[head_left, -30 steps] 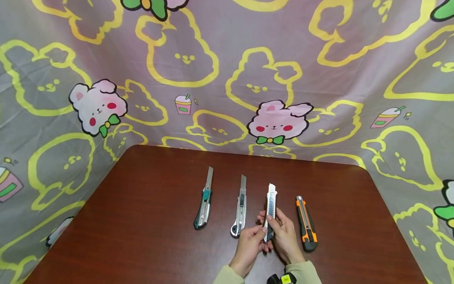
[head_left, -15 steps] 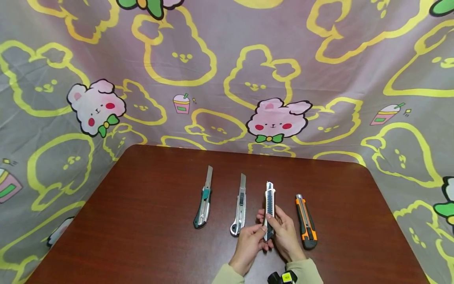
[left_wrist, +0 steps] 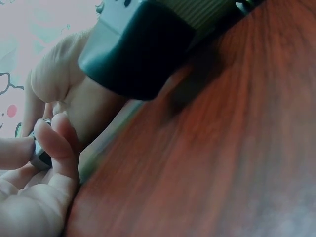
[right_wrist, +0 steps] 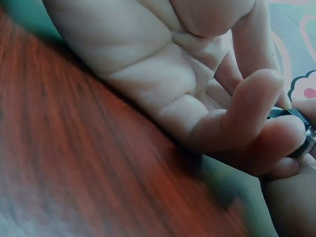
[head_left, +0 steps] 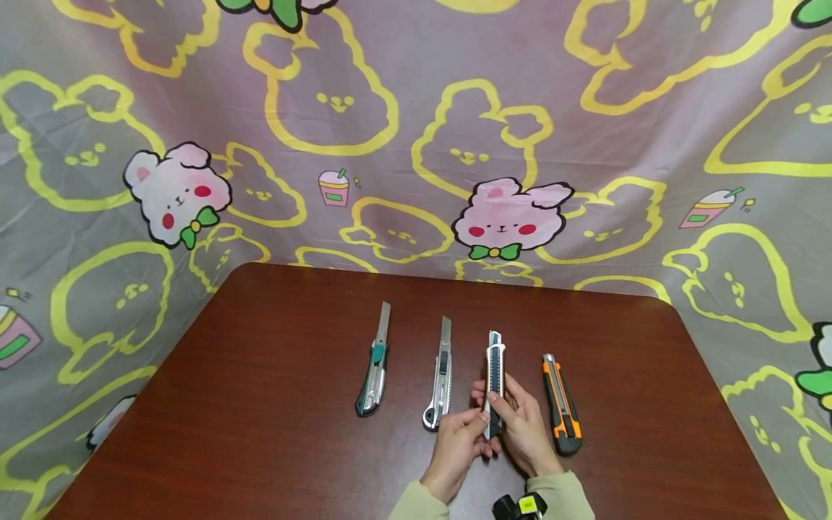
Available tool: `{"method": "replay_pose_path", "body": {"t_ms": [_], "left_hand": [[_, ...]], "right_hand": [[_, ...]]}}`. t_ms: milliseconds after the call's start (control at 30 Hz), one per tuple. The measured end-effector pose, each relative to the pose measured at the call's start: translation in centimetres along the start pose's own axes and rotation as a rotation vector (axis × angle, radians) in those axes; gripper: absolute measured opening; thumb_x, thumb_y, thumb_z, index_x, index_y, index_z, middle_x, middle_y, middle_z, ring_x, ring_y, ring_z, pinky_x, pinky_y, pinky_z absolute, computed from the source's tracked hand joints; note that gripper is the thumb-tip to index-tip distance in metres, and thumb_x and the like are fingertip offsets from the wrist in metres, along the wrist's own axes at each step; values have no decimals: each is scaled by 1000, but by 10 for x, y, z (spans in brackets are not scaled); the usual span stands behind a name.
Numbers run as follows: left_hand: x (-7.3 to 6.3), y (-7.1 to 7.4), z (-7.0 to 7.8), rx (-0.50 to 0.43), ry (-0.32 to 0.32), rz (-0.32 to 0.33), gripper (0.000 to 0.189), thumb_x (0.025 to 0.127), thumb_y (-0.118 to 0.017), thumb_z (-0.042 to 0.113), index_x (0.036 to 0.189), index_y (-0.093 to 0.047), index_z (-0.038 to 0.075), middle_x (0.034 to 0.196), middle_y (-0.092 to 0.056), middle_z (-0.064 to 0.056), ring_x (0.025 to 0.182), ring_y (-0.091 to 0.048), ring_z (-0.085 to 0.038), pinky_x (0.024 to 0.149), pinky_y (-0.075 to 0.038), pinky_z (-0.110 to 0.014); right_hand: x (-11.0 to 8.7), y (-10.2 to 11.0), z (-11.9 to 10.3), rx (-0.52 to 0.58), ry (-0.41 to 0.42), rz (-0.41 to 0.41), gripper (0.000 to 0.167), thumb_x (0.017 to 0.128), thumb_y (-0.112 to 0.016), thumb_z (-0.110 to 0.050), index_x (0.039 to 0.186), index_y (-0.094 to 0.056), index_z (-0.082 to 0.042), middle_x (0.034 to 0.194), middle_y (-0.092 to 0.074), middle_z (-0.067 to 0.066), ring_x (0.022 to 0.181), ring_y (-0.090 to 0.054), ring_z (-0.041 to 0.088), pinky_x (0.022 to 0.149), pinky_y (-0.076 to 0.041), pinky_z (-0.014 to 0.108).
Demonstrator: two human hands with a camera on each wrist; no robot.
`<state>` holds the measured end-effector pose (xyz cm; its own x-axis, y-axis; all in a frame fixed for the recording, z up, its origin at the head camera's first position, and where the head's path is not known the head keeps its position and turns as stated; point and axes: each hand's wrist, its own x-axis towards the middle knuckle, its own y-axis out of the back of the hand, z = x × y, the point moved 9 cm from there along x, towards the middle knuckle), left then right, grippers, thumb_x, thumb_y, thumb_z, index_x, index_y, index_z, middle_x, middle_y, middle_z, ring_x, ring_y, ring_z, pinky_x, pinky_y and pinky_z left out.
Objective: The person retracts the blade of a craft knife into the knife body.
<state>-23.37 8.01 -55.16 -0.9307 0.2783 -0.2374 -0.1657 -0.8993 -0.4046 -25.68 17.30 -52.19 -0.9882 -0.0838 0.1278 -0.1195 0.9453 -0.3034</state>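
Observation:
Both hands grip a white-and-dark utility knife [head_left: 495, 368] in the head view, its short blade end pointing away from the body. My left hand [head_left: 453, 449] pinches the lower left of its handle between thumb and fingers. Along the right side, my right hand [head_left: 525, 433] holds the handle with the thumb on top. The knife's butt end [left_wrist: 40, 157] shows between the fingers in the left wrist view, and a dark end of the knife [right_wrist: 305, 133] appears at the right edge of the right wrist view. Much of the handle is hidden by fingers.
On the brown wooden table [head_left: 260, 361] lie a green utility knife [head_left: 373, 383] and a silver utility knife [head_left: 442, 383], both with long blades out, left of the hands. An orange-and-black utility knife [head_left: 562, 408] lies close to the right. A patterned cloth [head_left: 390, 87] hangs behind.
Compared with a second ago, the held knife has rolled a little, so its blade looks narrower, and its tip has shifted slightly left. Both hands keep their hold; the other knives lie still.

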Motion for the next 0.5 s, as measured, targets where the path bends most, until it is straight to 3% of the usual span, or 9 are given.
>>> {"method": "replay_pose_path", "body": {"t_ms": [500], "left_hand": [[1,1,-4,-19,10,4,30,96,-52,10,113,-62,-13,70,-60,-5,55,-57,-11,51,-47,-19]], "right_hand": [[-1,-1,0,2,-5,-63,54,95,-51,3,137,-23,22,117,-65,15,101,-66,11,91,-55,26]]}}
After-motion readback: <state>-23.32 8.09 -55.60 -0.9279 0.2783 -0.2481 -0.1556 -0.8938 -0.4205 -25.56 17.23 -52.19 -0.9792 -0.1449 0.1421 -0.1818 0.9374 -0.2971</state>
